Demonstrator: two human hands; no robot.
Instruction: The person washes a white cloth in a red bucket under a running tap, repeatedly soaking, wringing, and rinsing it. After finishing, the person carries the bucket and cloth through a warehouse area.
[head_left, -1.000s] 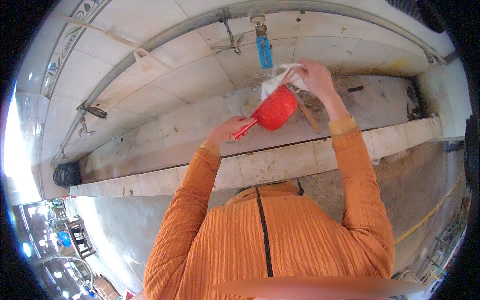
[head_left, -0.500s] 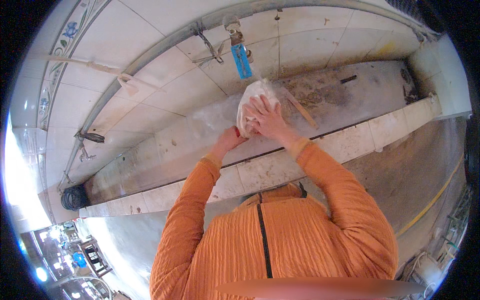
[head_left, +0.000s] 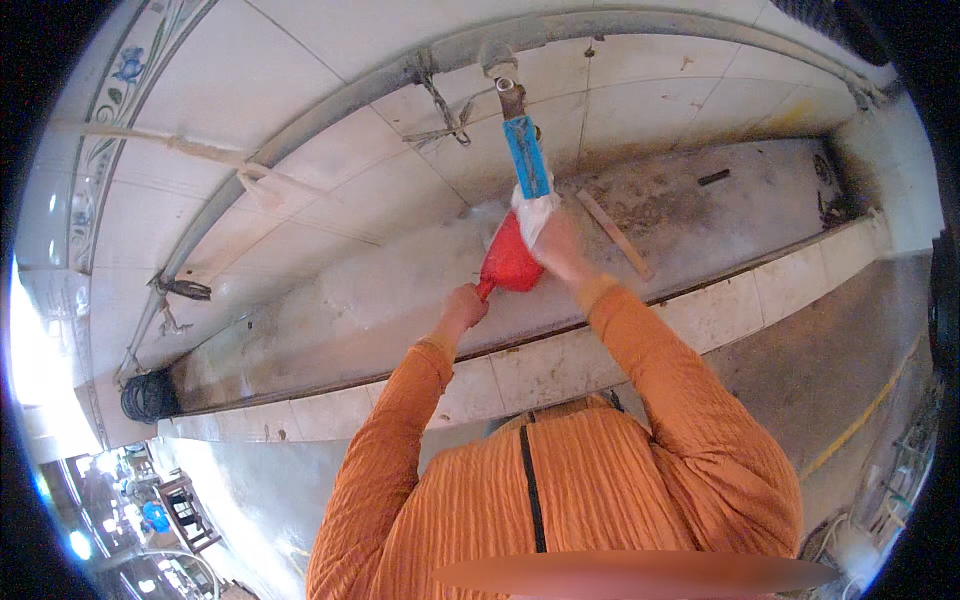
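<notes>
My left hand [head_left: 464, 308] is closed round the narrow handle of a red scoop [head_left: 513, 258], whose wide part points up and away over the trough. At the scoop's far right edge, my right hand [head_left: 562, 246] holds a bunched, wet-looking white cloth [head_left: 535, 212]. Motion smears the right hand's fingers. The cloth lies against the scoop and partly covers it. Just beyond the cloth is a tap [head_left: 510, 97] with a blue piece [head_left: 527, 158] hanging from it, its lower end at the cloth.
A long tiled trough [head_left: 330, 310] runs across in front of me, its pale ledge [head_left: 450, 390] near my body. In it lie a wooden stick [head_left: 615, 235] and a small dark piece [head_left: 714, 178]. A grey pipe [head_left: 330, 95] follows the wall. A black coil [head_left: 150, 397] sits at the left end.
The white cloth has come off most of the red scoop, baring it, and is bunched farther away by the blue piece. My left hand has moved slightly nearer me; my right hand has shifted right.
</notes>
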